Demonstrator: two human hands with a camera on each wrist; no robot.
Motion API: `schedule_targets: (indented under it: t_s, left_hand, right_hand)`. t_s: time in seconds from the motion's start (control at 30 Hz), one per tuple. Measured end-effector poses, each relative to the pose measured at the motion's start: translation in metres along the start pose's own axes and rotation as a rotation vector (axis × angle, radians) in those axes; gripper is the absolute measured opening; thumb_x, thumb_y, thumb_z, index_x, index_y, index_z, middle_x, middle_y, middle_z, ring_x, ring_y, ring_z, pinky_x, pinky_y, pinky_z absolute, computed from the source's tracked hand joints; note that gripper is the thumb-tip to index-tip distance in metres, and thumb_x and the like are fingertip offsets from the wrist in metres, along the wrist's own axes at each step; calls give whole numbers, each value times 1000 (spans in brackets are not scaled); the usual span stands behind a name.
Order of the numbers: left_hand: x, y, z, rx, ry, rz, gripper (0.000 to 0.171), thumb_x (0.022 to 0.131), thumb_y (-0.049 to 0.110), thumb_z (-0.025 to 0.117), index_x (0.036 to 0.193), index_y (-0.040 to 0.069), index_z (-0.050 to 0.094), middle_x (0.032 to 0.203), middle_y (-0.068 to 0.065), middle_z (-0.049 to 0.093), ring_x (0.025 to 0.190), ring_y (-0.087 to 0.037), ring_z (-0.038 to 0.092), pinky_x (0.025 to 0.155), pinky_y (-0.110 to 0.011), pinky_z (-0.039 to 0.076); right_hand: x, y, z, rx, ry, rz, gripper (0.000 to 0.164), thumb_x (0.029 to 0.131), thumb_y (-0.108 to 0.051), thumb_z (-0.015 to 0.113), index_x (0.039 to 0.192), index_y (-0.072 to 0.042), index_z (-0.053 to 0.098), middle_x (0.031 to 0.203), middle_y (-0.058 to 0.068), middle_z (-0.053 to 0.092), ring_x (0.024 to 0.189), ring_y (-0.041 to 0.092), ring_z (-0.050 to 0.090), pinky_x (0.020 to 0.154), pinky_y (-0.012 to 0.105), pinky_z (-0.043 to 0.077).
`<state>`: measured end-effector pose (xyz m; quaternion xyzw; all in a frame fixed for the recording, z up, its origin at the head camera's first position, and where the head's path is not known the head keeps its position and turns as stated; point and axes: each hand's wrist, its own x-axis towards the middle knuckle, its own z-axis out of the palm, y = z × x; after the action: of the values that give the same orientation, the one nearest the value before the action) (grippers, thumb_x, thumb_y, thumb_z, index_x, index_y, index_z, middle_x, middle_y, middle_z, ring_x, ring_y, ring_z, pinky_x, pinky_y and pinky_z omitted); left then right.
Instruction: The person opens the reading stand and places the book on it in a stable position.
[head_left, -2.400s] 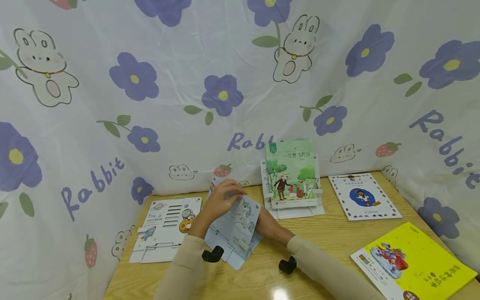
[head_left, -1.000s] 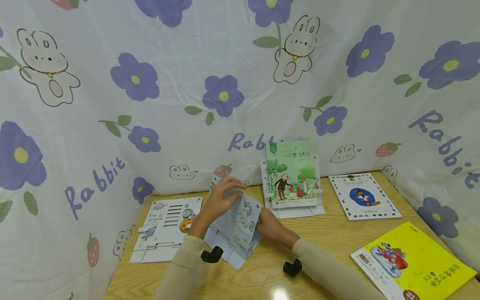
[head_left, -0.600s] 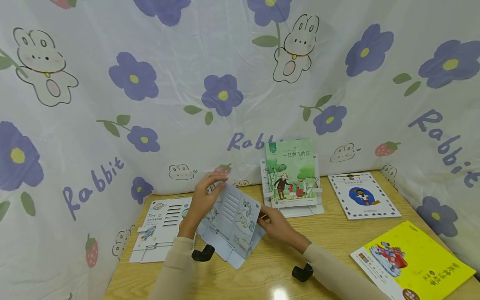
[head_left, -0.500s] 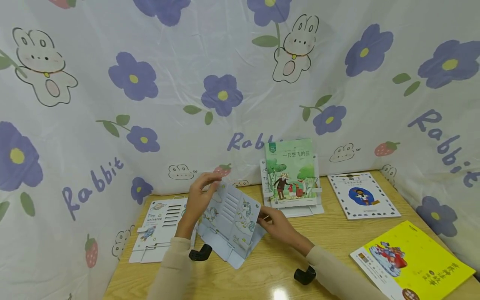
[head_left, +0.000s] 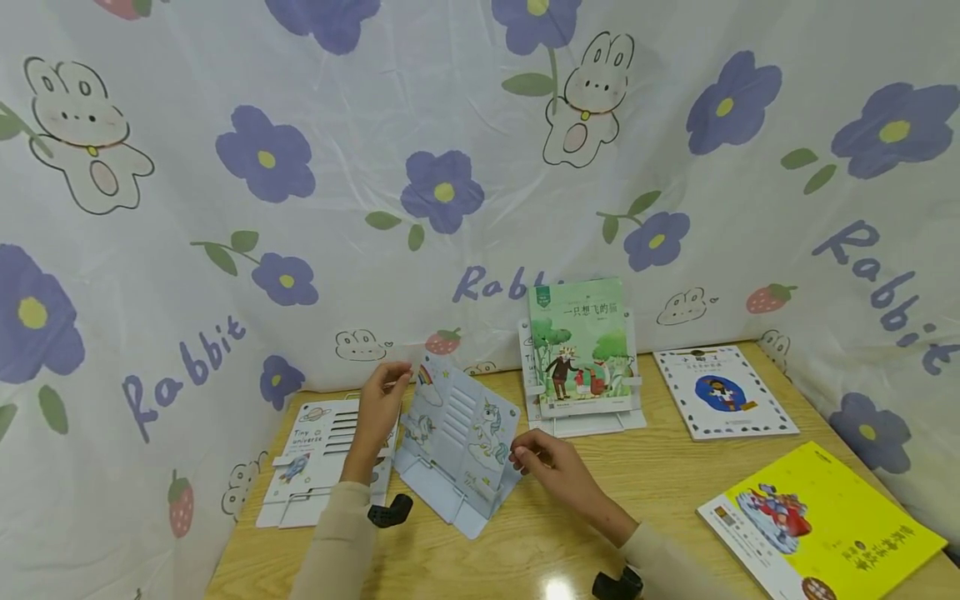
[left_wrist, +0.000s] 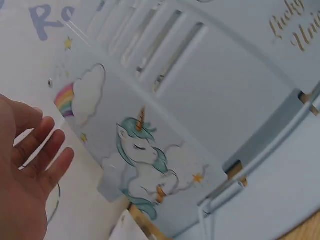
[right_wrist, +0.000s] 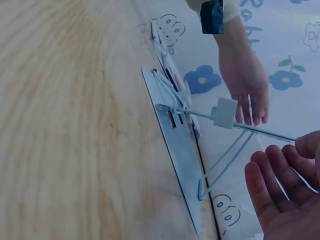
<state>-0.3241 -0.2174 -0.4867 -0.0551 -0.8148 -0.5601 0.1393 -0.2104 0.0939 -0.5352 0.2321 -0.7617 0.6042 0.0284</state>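
A white metal book stand (head_left: 457, 446) with unicorn drawings stands tilted up on its base in the middle of the table. In the left wrist view, its slotted panel (left_wrist: 175, 95) fills most of the picture. My left hand (head_left: 381, 408) is just left of the panel, fingers loosely bent, holding nothing. By the panel's lower right edge is my right hand (head_left: 558, 471), its fingers relaxed. The right wrist view shows the stand edge-on, with wire legs (right_wrist: 225, 157) propping the panel over its base (right_wrist: 175, 150). My right thumb is close to the panel edge; whether it touches I cannot tell.
Left of it lies a "Tiny universe" stand (head_left: 300, 450). A similar stand behind bears a green book (head_left: 581, 346). A white book (head_left: 723, 392) and a yellow book (head_left: 825, 521) lie at the right of the wooden table (head_left: 600, 533). A printed curtain (head_left: 360, 208) hangs behind.
My left hand has come off the panel's upper part and moved left, uncovering the slots and rainbow. My right hand has drawn back from the right edge, down and slightly right. The stand stays tilted up.
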Motion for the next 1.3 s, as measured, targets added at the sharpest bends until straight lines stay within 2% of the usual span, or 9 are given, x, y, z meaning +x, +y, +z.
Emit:
schedule_targets:
  t_s: [0.13,0.23,0.3,0.47,0.6,0.7,0.9,1.17,1.3]
  left_hand:
    - [-2,-10,1,10,-54,-76,32,111,13,58,140,0,61,138,-22,65,130,-32,61,106,-26,49]
    - [-5,-15,2,25,-88,-107,34,111,15,57,142,1,59,141,-22,63,133,-34,59,112,-41,48]
    - [-6,-17,2,30,-109,-115,35,111,17,57,143,2,59,142,-22,63,133,-34,59,113,-45,47]
    - [-9,-17,3,40,-129,-109,35,109,14,61,141,0,62,139,-23,65,127,-34,62,104,-33,48]
    - [-13,-21,5,12,-128,-108,33,108,13,62,139,1,65,133,-21,68,115,-25,63,97,-23,47]
    - [-13,-30,7,-23,-113,-107,32,108,16,63,137,2,67,130,-21,69,108,-16,62,93,-18,46]
    - [-13,-31,9,-37,-99,-118,30,107,14,65,134,2,69,126,-21,70,103,-13,62,89,-17,47]
    - [-15,-29,9,-40,-90,-137,31,107,17,65,135,3,69,127,-21,70,103,-10,62,89,-16,47]
    - [-16,-30,9,-44,-85,-136,33,108,20,65,135,3,69,127,-21,70,103,-12,62,88,-17,47]
  right_hand:
    - [-4,-1,8,1,10,31,15,107,-17,66,116,-6,69,105,15,74,90,25,73,79,30,62]
    - [-6,-3,13,-2,16,55,15,105,-18,69,115,-8,69,105,11,74,91,13,70,79,26,60]
    - [-6,-4,16,1,24,66,15,105,-18,70,116,-8,69,105,10,73,92,9,68,80,25,60]
    - [-6,-5,21,9,50,93,16,103,-18,72,114,-8,67,105,10,72,92,8,68,80,25,61]
    - [-5,-5,26,16,69,110,14,103,-15,73,112,-8,65,104,10,72,92,9,69,81,24,61]
    - [-6,-4,28,26,85,91,13,103,-13,72,111,-6,64,102,12,72,90,14,71,79,24,62]
    - [-6,-4,31,39,101,69,10,104,-9,69,110,-2,64,99,16,73,86,24,74,76,25,62]
    - [-4,-7,30,27,92,120,7,103,-8,70,108,-6,64,98,11,74,85,18,73,76,26,63]
    - [-4,-5,30,15,93,95,8,103,-8,70,107,-5,64,98,12,74,84,18,73,74,26,63]
